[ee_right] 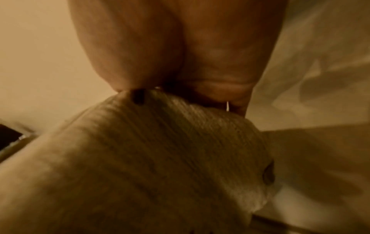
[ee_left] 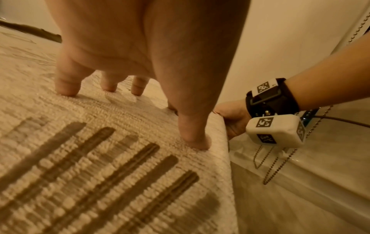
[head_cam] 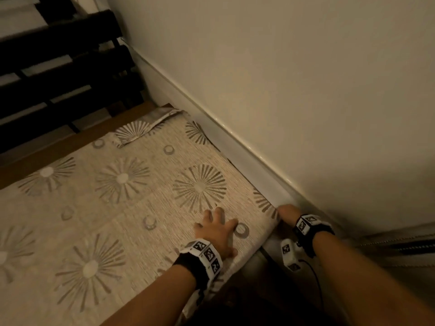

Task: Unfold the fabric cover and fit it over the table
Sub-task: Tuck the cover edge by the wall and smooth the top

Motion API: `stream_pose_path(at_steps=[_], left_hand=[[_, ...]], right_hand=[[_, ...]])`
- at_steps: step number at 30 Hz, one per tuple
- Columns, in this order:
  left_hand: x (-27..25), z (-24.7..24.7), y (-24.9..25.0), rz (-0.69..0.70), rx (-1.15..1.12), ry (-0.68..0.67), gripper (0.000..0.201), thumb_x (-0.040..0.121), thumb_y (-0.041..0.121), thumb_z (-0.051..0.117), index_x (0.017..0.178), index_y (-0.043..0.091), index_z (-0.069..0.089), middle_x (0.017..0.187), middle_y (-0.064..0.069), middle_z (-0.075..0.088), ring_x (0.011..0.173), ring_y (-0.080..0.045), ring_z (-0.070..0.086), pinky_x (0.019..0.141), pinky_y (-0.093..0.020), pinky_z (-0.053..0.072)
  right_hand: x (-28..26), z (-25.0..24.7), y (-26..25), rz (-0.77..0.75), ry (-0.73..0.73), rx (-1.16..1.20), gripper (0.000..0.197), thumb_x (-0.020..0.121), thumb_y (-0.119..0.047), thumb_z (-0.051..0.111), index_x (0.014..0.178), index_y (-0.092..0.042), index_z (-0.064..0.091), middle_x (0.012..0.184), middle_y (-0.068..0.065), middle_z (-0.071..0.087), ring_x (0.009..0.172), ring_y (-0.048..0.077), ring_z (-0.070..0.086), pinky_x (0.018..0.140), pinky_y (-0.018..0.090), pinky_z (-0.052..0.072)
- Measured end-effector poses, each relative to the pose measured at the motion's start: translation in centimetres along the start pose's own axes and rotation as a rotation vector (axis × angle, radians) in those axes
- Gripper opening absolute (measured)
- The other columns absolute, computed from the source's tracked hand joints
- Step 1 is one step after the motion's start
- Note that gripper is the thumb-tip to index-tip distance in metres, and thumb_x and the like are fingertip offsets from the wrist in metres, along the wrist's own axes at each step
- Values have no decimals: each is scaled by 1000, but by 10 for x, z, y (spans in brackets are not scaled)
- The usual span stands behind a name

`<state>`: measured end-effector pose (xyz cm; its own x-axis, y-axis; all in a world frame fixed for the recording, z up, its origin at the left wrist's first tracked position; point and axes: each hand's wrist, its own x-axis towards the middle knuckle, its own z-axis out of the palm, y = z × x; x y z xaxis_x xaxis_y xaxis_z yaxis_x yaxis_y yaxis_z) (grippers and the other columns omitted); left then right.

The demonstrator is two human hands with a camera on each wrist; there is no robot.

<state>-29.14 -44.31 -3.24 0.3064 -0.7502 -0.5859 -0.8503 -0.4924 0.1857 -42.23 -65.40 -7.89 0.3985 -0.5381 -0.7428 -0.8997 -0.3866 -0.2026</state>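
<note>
The beige fabric cover (head_cam: 122, 180) with brown starburst prints lies spread over the table, whose bare wooden edge (head_cam: 70, 142) shows at the far left. The cover's far corner (head_cam: 150, 128) is folded back on itself. My left hand (head_cam: 216, 229) presses on top of the cover near its right front corner, fingers spread; its fingertips (ee_left: 66, 90) dent the cloth. My right hand (head_cam: 287, 211) grips the cover's corner (ee_right: 170, 142) at the wall side, and its fingers are hidden behind the fabric. The left wrist view shows the right hand (ee_left: 232, 120) at the cover's edge.
A pale wall (head_cam: 282, 67) with a white ledge (head_cam: 235, 147) runs close along the table's right side. Dark slatted furniture (head_cam: 58, 67) stands beyond the far edge. A beaded cord (ee_left: 280, 166) hangs at the right, by a blind (head_cam: 400, 243).
</note>
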Motion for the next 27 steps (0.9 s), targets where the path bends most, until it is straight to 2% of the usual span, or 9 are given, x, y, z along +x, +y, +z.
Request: stream_pose_path(at_steps=[3,5,8,10,13,19,23,25,27], left_hand=[[-2,-3,-3,45,-23,-9,83,77,54,68,144,40,22,157,-8,0,143,-44,0,108,-65,23],[-2,-7,-14,99,-109,11,82,77,55,67,145,36,25,154,-8,14,142,-39,13,107,-60,30],[-2,-25,-50,68,-392,135,71,79,53,65,139,28,38,136,-8,44,125,-31,45,101,-45,43],[0,-42,-87,-28,-435,261,62,81,54,61,133,23,45,131,-8,51,120,-29,50,99,-42,44],[4,-68,-150,-189,-381,330,58,84,54,56,131,22,47,133,-6,50,124,-29,46,98,-42,43],[48,-117,-256,-450,-365,443,51,89,49,50,133,21,47,140,-7,43,130,-28,37,103,-45,39],[84,-152,-307,-551,-372,465,67,88,43,57,146,27,26,153,-10,26,139,-31,30,107,-49,38],[104,-167,-326,-555,-362,433,81,84,49,62,148,37,14,156,-12,19,140,-36,28,107,-51,37],[123,-181,-338,-526,-316,343,91,79,58,64,148,44,6,157,-14,17,141,-39,26,110,-51,32]], right_hand=[[4,-17,0,53,21,-133,34,97,-23,43,118,-3,62,127,14,59,121,30,54,97,31,40],[-3,-32,-13,71,113,-113,25,91,-24,49,105,-11,64,111,11,62,113,30,59,89,29,44],[-15,-58,-58,-3,252,-176,28,85,-24,48,111,-17,58,118,7,61,104,28,59,90,32,48],[-18,-70,-101,-128,307,-211,29,86,-23,46,112,-20,58,119,5,60,103,26,59,89,34,49],[-18,-81,-172,-385,369,-262,29,90,-20,43,115,-19,60,120,4,59,106,26,58,92,34,46],[35,-89,-301,-797,297,-331,27,92,-22,46,114,-20,62,118,4,58,109,24,55,94,35,44],[99,-120,-356,-832,388,-402,35,88,-21,49,122,-19,57,133,5,47,119,27,48,99,36,42],[133,-141,-370,-793,417,-351,47,87,-19,50,134,-18,46,146,8,37,127,29,41,104,39,39],[161,-159,-378,-755,357,-292,57,89,-22,51,143,-18,35,153,10,29,135,29,35,110,42,34]])
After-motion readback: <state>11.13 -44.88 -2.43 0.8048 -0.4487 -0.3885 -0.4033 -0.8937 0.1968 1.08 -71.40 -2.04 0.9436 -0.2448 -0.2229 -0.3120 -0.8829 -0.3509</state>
